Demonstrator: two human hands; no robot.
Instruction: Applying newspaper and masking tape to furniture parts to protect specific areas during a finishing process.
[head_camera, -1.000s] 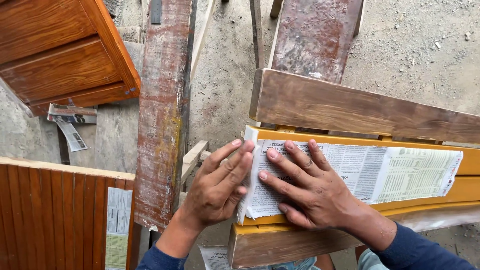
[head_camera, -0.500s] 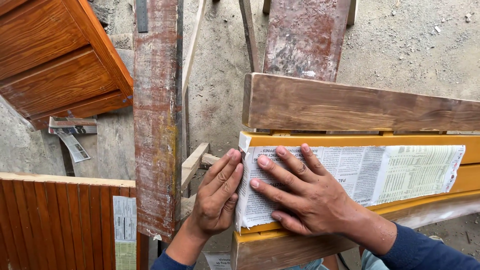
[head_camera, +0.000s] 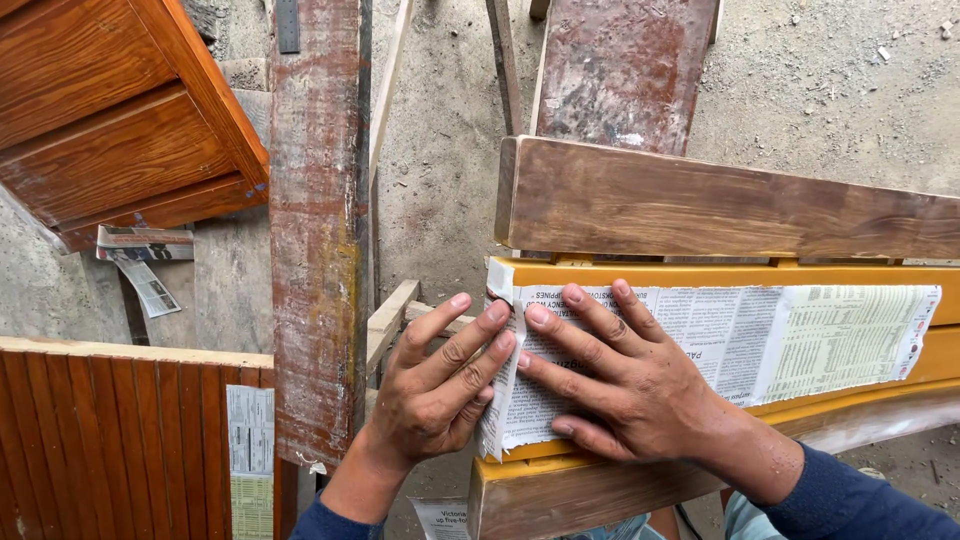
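Note:
A long strip of newspaper (head_camera: 780, 340) lies along an orange-yellow wooden board (head_camera: 940, 285). My right hand (head_camera: 630, 385) presses flat on the paper's left part, fingers spread. My left hand (head_camera: 435, 385) is at the board's left end, its fingertips on the paper's edge where it folds down over the end. Neither hand grips anything. A brown wooden plank (head_camera: 720, 205) lies just beyond the yellow board, and another brown plank (head_camera: 560, 490) lies under its near side.
A tall paint-stained post (head_camera: 315, 230) stands left of my hands. A brown panelled door (head_camera: 110, 120) leans at the upper left; a slatted brown panel (head_camera: 110, 440) with a newspaper strip (head_camera: 250, 455) is at the lower left. Dusty concrete ground (head_camera: 830, 90) lies beyond.
My left hand has slid from beside the board's end onto the paper's left edge, curling the paper over the end. My right hand stays pressed on the paper.

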